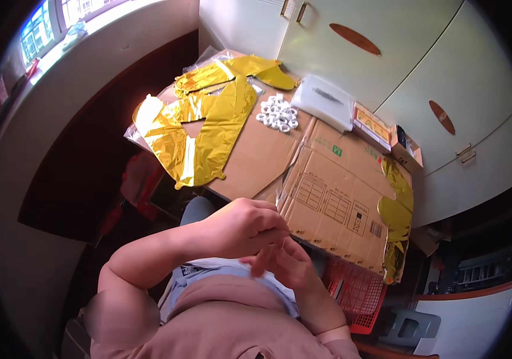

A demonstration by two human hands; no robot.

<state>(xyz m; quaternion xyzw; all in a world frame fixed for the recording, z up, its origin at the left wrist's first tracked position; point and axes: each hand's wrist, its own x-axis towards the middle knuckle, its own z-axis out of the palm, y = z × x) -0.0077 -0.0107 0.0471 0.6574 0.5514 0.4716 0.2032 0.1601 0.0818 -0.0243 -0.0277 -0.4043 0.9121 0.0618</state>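
My left hand (pixel 245 226) is closed, its fingers curled toward my right hand (pixel 290 262) in front of my body, by the near edge of the cardboard. The fingertips of both hands meet. The right fingers are bent and partly blurred, and whatever lies between the fingertips is too small or hidden to make out. Flat on the cardboard at the left lies a gold foil balloon (pixel 217 140) with a triangular hole. Behind it is a second gold foil balloon (pixel 208 78). A third gold foil balloon (pixel 394 218) lies along the right edge.
Brown cardboard (pixel 327 173) covers the table. On it sit a heap of small white rings (pixel 278 113), a white plastic package (pixel 324 102), a flat yellow-and-white box (pixel 370 127) and a small open box (pixel 408 149). A red basket (pixel 360 299) and a grey stool (pixel 411 328) stand at lower right.
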